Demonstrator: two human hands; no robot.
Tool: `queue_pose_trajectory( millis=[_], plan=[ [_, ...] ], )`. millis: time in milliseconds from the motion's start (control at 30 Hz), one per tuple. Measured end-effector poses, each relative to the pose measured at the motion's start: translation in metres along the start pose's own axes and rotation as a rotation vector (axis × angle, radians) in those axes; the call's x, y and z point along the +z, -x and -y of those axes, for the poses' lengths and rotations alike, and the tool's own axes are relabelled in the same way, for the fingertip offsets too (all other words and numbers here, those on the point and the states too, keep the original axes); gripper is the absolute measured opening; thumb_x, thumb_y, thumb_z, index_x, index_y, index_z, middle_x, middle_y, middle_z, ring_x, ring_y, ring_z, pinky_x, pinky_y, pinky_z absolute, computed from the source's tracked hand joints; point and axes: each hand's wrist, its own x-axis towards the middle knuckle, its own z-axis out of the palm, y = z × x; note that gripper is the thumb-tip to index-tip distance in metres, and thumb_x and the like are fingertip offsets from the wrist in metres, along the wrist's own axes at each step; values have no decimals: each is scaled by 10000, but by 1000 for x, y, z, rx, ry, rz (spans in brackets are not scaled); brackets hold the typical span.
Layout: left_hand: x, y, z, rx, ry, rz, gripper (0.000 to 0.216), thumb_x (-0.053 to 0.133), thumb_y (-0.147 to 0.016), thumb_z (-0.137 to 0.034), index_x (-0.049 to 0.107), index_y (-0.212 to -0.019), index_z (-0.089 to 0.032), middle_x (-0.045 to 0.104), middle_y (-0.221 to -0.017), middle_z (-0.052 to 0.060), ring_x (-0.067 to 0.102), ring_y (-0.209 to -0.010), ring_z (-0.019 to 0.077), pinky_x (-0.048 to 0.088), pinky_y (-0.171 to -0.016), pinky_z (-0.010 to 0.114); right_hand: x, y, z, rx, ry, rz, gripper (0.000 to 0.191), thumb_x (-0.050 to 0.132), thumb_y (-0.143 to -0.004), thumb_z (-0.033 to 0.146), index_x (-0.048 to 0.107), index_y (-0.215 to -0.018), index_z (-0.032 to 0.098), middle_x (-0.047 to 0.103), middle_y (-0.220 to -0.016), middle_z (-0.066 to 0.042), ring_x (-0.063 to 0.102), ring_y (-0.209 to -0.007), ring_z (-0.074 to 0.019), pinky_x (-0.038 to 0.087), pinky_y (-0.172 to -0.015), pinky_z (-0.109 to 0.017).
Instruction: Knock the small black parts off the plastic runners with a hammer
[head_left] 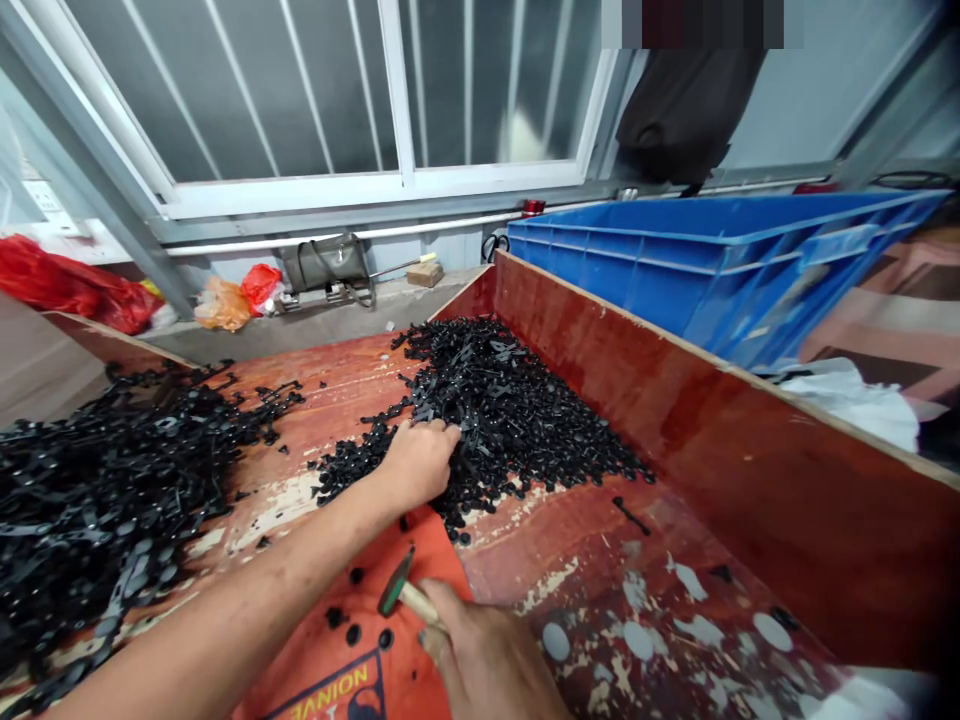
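My left hand (pixel 418 462) reaches into a heap of small black plastic parts (pixel 510 410) on a worn red wooden table (pixel 645 590); its fingers are curled into the pile, and what they grip is hidden. My right hand (pixel 491 660) is at the bottom edge, closed around the wooden handle of a small hammer (pixel 397 590) with a green head. The hammer rests over an orange cloth (pixel 352 650) that carries a few loose black round pieces.
A second, larger heap of black parts (pixel 97 490) lies at the left. A raised red wooden side board (pixel 712 420) borders the table on the right, with a blue plastic crate (pixel 720 250) behind it. Bags and a window sit beyond the far edge.
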Motion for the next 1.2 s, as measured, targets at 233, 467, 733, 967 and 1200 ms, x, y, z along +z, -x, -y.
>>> queue_pose_trajectory(
  millis=[233, 467, 733, 967, 1200],
  plan=[
    [-32, 24, 29, -144, 791, -146, 158, 504, -874, -324, 493, -979, -207, 649, -851, 20, 651, -832, 183, 506, -794, 338, 7, -3, -7, -52, -22, -11, 370, 483, -901, 235, 548, -1262, 284, 770, -879, -16, 732, -771, -233, 432, -592, -258],
    [-56, 111, 30, -363, 1519, -63, 334, 758, -727, -322, 540, -947, -196, 605, -692, -26, 590, -601, 119, 494, -633, 259, 10, -2, -11, -77, -107, -23, 405, 432, -907, 202, 549, -1274, 328, 760, -825, 7, 726, -743, -212, 431, -570, -241],
    [-55, 192, 46, -624, 1064, -37, 308, 744, -680, -404, 550, -743, -174, 448, -508, -83, 334, -425, 59, 227, -426, 195, 9, 2, -11, -74, -157, -42, 440, 374, -958, 259, 520, -1370, 310, 756, -949, -45, 715, -855, -253, 515, -712, -335],
    [-45, 202, 49, -609, 1042, 27, 329, 644, -745, -486, 495, -732, -193, 444, -475, -84, 335, -405, 69, 223, -422, 200, 9, 2, -8, -52, -122, -30, 429, 390, -961, 264, 533, -1363, 309, 757, -983, -40, 714, -873, -254, 518, -722, -340],
    [-28, 208, 58, -673, 1229, 135, 295, 606, -760, -441, 467, -684, -192, 378, -449, -100, 228, -330, 44, 114, -369, 218, 6, 2, -6, -54, -155, -5, 428, 383, -971, 257, 515, -1372, 326, 730, -1115, -36, 699, -966, -251, 509, -766, -343]
  ],
)
